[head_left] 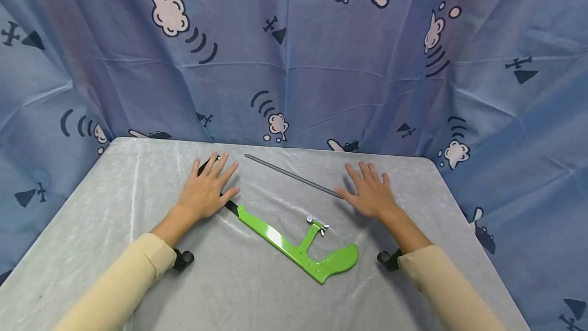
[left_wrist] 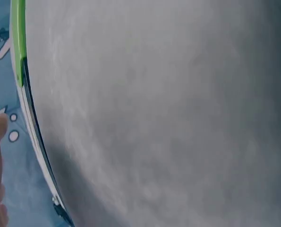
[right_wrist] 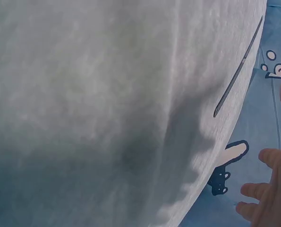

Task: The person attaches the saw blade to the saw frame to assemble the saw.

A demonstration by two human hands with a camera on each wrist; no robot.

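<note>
A green hacksaw frame [head_left: 275, 236] lies on the table, its handle toward the near right and its black bar running to the far left. My left hand [head_left: 202, 193] is spread above that black bar and hides part of it; its fingers are straight and grip nothing. In the left wrist view the green part [left_wrist: 19, 42] and dark bar [left_wrist: 36, 125] show along the left side. Farther back lies a thin grey strip [head_left: 291, 174], perhaps the saw's blade. By its right end hovers my right hand [head_left: 371, 195], fingers spread, holding nothing, its shadow falling on the table.
A pale grey cloth covers the table [head_left: 184, 290]. Behind it hangs a blue curtain [head_left: 294, 65] printed with planes and clouds. A wing nut [head_left: 324, 229] sits on the hacksaw's short upright arm. Black straps [head_left: 184, 260] are on both wrists.
</note>
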